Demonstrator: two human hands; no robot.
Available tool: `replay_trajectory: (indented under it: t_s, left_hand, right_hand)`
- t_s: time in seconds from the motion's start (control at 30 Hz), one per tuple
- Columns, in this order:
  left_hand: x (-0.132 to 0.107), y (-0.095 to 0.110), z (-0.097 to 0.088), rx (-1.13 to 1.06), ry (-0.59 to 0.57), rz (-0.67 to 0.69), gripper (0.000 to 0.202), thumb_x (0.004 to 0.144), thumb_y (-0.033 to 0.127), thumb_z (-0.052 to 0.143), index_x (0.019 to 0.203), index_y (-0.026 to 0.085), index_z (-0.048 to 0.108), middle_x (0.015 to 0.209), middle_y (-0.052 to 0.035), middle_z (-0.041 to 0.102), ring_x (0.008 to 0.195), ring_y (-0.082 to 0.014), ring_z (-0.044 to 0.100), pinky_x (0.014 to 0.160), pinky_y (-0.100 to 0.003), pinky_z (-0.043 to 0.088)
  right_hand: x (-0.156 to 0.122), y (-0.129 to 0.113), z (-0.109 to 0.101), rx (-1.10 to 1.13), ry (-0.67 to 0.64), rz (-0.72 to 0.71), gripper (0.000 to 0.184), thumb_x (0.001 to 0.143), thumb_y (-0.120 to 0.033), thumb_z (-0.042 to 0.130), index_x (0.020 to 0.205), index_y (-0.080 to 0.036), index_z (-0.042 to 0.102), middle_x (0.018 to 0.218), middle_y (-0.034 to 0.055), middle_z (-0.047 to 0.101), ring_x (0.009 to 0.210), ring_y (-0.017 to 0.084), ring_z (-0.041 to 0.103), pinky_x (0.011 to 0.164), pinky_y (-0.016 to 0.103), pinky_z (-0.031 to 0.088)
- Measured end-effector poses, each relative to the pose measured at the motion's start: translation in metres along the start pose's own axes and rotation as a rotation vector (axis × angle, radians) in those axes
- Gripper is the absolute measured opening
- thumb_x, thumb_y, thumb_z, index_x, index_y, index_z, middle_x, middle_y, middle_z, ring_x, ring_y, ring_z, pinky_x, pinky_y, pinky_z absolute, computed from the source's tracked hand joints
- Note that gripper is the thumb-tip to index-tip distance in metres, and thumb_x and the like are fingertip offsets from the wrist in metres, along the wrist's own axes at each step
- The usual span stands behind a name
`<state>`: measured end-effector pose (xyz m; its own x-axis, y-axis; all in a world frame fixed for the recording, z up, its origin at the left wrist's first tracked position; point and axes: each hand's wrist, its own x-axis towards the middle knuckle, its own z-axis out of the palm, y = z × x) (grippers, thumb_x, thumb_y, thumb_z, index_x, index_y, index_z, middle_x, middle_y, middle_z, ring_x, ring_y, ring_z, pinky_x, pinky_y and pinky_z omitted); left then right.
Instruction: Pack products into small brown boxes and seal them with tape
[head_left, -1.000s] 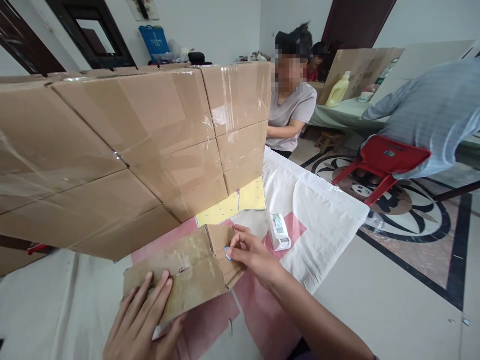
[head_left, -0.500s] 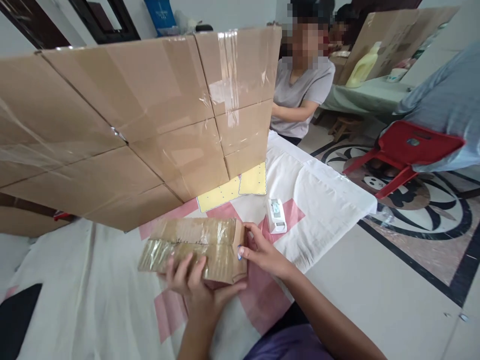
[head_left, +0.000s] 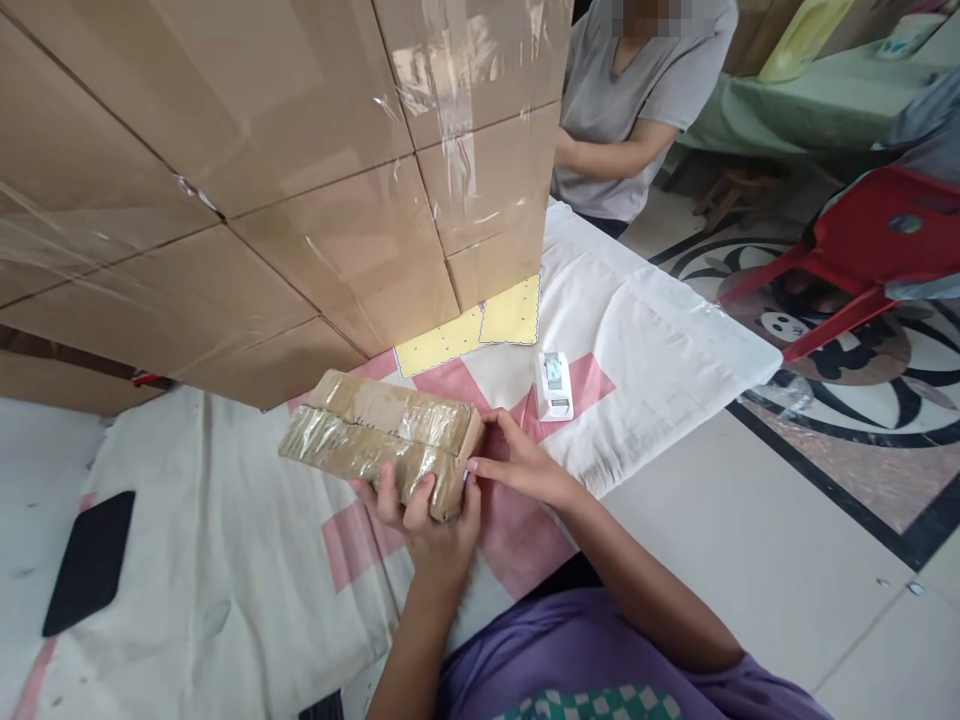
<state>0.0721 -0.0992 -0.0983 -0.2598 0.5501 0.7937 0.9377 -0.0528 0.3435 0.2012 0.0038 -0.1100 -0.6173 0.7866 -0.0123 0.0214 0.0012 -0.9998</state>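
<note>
The folded cardboard bundle (head_left: 379, 440) is in your hands, lifted a little above the cloth-covered table (head_left: 660, 330) and tilted so its right end sits lower and closer to you. It looks light and fairly stiff: several corrugated layers pressed flat and bound in clear tape. The tape makes the faces glossy, so they will probably be slick under your fingertips, while the bare corrugated edges should give a better grip. It is not fragile, though the flaps at the right end may spring open if you loosen your hold.

Your left hand (head_left: 424, 520) cups the bundle from below near that right end, with the fingers curled up over the near face and clamped on it. Your right hand (head_left: 517, 465) comes in from the side, its fingertips closed on the end edge. The two hands sit close together at the same corner, so the long left part of the bundle hangs unsupported. A hold nearer the middle would likely balance it better.

A small white device (head_left: 553, 385) lies just beyond on the cloth, with two yellow sheets (head_left: 472, 330) behind it at the foot of a tall taped cardboard wall (head_left: 262, 180). A black phone (head_left: 90, 560) lies well to your left. Across the table a person in a grey shirt (head_left: 637, 90) is seated.
</note>
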Motion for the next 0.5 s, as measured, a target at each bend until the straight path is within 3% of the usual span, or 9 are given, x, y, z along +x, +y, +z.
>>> replay_trajectory:
  t_s: [0.17,0.33,0.5]
  left_hand:
    - [-0.001,-0.001,-0.001,-0.009,-0.013,-0.041,0.072,0.070,0.016,0.083,0.127,0.026,0.039,0.150,-0.0171,0.032,0.151,-0.0379,0.023,0.118,-0.076,0.016]
    - [0.005,-0.005,-0.002,-0.003,-0.001,0.034,0.073,0.070,0.012,0.081,0.128,0.027,0.039,0.142,-0.0139,0.037,0.145,-0.0314,0.034,0.121,-0.072,0.019]
    - [0.014,-0.007,-0.004,-0.050,-0.007,0.088,0.072,0.072,0.007,0.078,0.129,0.026,0.039,0.139,-0.0158,0.040,0.148,-0.0295,0.031,0.123,-0.070,0.016]
  right_hand:
    - [-0.004,-0.004,0.002,-0.009,0.024,0.006,0.053,0.082,-0.042,0.078,0.124,-0.025,0.050,0.128,0.0046,0.058,0.124,0.025,0.052,0.107,0.042,0.043]
    - [-0.007,-0.004,0.009,-0.093,0.122,-0.013,0.045,0.081,-0.040,0.077,0.115,-0.023,0.052,0.116,0.0039,0.060,0.113,0.026,0.055,0.098,0.042,0.046]
    - [-0.002,0.000,0.014,-0.132,0.134,-0.055,0.044,0.078,-0.034,0.079,0.113,-0.023,0.054,0.116,0.0047,0.063,0.112,0.026,0.057,0.098,0.043,0.046]
